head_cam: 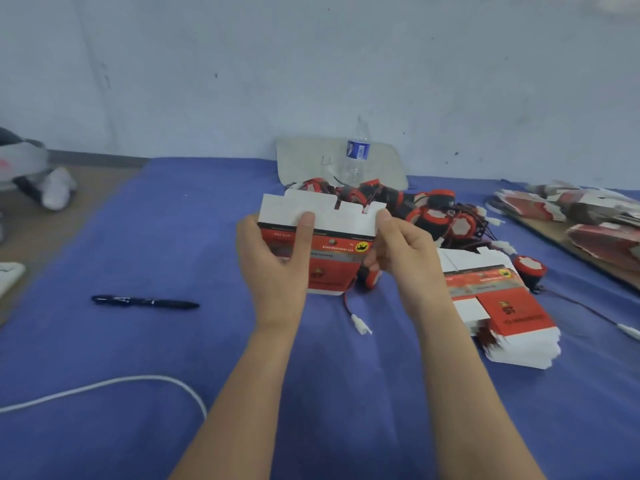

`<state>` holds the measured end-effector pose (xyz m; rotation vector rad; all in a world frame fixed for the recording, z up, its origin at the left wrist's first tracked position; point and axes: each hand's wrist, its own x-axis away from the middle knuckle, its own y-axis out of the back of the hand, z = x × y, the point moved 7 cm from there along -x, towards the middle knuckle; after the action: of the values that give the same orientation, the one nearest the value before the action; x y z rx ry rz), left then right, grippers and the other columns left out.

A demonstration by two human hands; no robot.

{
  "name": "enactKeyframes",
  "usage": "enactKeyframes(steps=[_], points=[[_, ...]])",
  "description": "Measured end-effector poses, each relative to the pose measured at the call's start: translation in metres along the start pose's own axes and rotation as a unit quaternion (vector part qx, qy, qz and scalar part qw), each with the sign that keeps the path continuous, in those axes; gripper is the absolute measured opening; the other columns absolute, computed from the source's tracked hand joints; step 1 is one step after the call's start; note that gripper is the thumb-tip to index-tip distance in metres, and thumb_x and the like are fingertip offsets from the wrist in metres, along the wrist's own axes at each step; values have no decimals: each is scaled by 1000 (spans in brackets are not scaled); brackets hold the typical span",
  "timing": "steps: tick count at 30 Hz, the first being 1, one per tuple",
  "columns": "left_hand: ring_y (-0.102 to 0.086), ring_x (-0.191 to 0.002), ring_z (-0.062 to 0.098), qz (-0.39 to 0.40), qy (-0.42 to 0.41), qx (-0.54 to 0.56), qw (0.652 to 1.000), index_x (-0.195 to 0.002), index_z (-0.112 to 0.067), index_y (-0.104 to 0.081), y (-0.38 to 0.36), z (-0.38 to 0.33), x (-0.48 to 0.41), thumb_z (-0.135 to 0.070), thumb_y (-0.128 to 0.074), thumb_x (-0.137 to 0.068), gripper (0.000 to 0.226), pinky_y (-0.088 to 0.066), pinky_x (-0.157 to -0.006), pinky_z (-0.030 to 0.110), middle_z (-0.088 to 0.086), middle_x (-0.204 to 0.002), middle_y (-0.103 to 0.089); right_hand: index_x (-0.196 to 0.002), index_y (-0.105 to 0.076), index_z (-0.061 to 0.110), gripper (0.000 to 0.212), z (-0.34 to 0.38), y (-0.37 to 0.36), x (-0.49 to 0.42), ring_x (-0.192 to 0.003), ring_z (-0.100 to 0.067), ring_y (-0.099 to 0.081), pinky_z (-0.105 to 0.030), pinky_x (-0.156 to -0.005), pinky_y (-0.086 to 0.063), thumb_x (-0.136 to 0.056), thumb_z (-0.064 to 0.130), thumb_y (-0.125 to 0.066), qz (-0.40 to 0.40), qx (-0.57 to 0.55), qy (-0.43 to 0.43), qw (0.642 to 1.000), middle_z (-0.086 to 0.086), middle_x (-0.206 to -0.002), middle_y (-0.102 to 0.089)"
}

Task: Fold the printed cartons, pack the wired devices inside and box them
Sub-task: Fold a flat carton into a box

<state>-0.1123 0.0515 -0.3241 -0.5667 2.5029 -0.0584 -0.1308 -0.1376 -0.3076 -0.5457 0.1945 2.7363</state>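
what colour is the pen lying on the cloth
Dark, black or navy; the pen shows in the head view.

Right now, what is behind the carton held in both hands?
A pile of wired devices and a water bottle; the carton hides the pile's near edge.

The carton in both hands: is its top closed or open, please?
Open: the carton has its top flaps upright, unfolded; left hand and right hand grip it.

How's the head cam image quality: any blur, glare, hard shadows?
Head view: light flat and even, no glare, only faint shadows; print on the held carton too soft to read; blocky smear on the near-left edge of the flat carton stack; far-right carton pile blurred.
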Motion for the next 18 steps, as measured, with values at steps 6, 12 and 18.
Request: enactKeyframes(steps=[6,12,18], points=[[-56,-93,16,-4,-59,-39,998,-99,-25,-49,1,7,10,-54,-58,-80,36,-49,-80,28,-10,-96,-54,-95,-63,14,6,-15,-4,-3,-54,-11,-65,-18,-51,-50,-95,13,-57,98,-11,-13,995,0,-64,-70],[-50,-110,28,-44,-103,-161,981,-121,-5,-56,4,11,10,-39,-64,-85,50,-37,-100,45,12,-117,-55,-85,-69,15,34,-29,-9,3,-72,-20,-72,-20,-60,-53,-101,29,-43,10,-96,7,995,-5,-73,-73],[-55,-108,15,-6,-31,-71,997,-113,-13,-52,-1,33,10,-37,-70,-83,43,-39,-94,13,-2,-114,-56,-85,-70,17,33,-39,-13,8,-78,-22,-72,-20,-63,-53,-101,27,-43,-24,-124,-10,992,-5,-81,-74]])
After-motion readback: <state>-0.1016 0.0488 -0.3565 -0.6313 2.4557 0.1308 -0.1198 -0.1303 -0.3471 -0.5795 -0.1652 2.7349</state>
